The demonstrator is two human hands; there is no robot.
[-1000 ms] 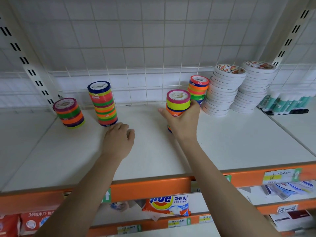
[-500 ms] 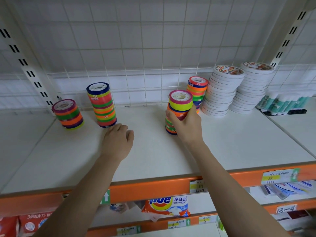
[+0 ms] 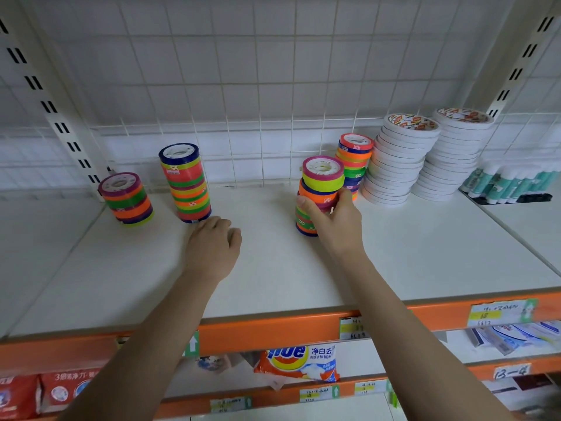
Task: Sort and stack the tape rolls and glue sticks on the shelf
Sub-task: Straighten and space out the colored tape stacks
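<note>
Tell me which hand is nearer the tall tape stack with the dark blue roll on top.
Left. The left hand rests just beside the blue-topped stack; the right hand grips another stack further right.

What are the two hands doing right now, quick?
Left hand: holds nothing, fingers loosely curled, resting on the shelf.
Right hand: grips the coloured tape stack.

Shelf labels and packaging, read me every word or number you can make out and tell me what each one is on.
"净白去" on the detergent pack, beside part of a logo, cut off.
"3倍洁净力" on the red packs; the last characters are uncertain.
"13-4", handwritten on the lower rail tag; the last digit is uncertain.
Price tags on the orange rail: too blurred.
Tape rolls' top printing: unreadable.
</note>
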